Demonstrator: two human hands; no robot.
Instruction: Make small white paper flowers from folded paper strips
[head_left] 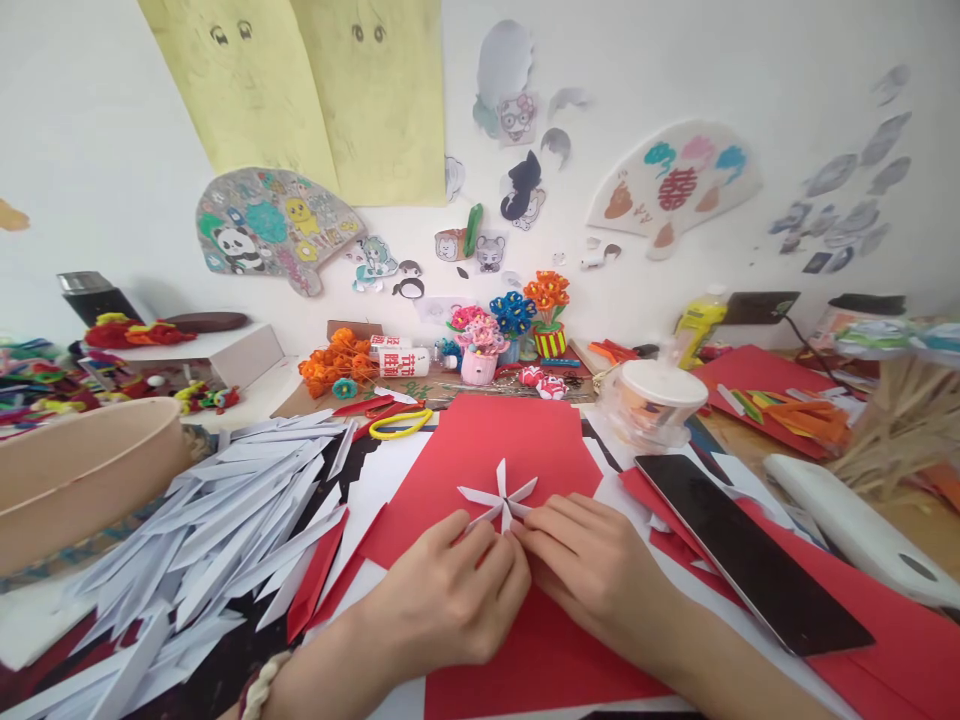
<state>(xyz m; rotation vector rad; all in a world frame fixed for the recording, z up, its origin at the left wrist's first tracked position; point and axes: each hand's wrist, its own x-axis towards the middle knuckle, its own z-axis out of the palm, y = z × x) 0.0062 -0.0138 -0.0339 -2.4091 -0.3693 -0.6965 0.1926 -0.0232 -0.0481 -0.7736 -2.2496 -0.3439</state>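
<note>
A small white folded-paper star (501, 482), with several pointed arms round a tiny central hole, is held just above a red paper sheet (517, 430). My left hand (469, 585) pinches its near left side, fingers curled and the wrist banded by a bracelet. On the near right side, the fingertips of my right hand (581, 560) close on another arm of the star. Both hands' fingertips nearly meet at the star's lower edge, hiding part of it. Left of the hands lies a heap of folded white paper strips (217, 510).
A black tablet-like slab (750, 550) lies right of the red sheet, near a white oblong device (862, 525). Yellow-handled scissors (401, 424) rest behind the strips. A lidded tub (652, 395), pipe-cleaner flowers (514, 318) and a beige basin (82, 470) stand around.
</note>
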